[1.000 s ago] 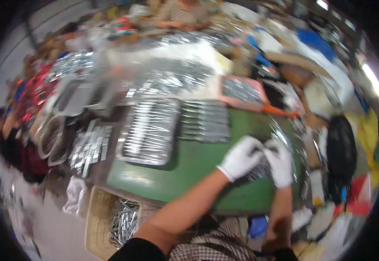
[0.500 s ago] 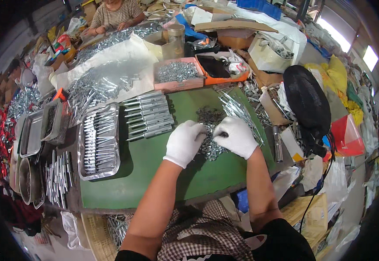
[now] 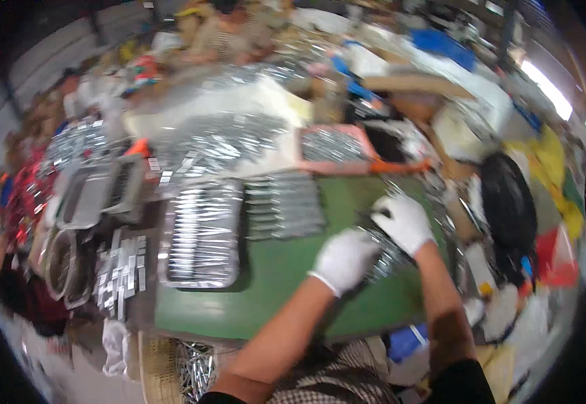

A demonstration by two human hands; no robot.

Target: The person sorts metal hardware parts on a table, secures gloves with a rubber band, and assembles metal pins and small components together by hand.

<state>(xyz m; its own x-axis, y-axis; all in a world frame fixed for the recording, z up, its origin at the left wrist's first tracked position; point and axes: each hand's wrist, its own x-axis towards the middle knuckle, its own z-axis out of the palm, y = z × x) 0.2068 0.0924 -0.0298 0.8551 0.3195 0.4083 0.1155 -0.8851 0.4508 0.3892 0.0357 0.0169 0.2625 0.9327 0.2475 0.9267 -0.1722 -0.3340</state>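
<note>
Both my hands wear white gloves and work over a loose pile of small shiny metal parts [image 3: 388,261] on the green work surface [image 3: 272,296]. My left hand [image 3: 347,259] lies at the pile's left edge with its fingers curled together. Just above and to the right, my right hand [image 3: 406,222] bends thumb and fingers toward each other. Anything in either hand is hidden or too blurred to name. Left of my hands lies a row of metal anchor bolts [image 3: 285,207]. A silver tray [image 3: 233,259] beside it holds more slim metal pieces in a line.
A pink bin [image 3: 303,161] of small parts and an orange tray [image 3: 400,165] stand behind. Grey containers [image 3: 81,195] and loose metal rods [image 3: 121,269] lie left. A black object [image 3: 508,198] stands right. Another person [image 3: 232,37] sits across, beyond heaped metal pieces [image 3: 219,141].
The whole view has swung, so the scene sits further right and lower, and it is now blurred. My hands stay at the small-parts pile, the right one now higher than the left.
</note>
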